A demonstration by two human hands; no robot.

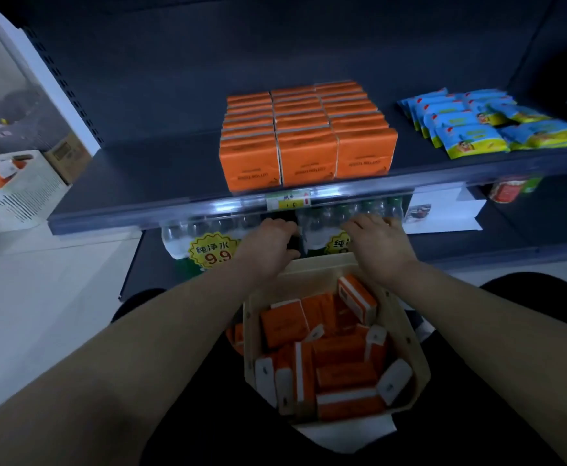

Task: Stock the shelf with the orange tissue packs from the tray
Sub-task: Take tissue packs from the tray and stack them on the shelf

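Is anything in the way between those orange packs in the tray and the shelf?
Nothing visible. The loose packs lie uncovered in the tray, and the shelf is open at the front, with bare space left of the stacked orange packs.

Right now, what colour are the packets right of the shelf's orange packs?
The packets are light blue with yellow-green ends; head view, the only one.

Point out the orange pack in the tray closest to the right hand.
The pack propped up in the tray's far right corner, just below the right hand; the other packs lie farther back toward the person.
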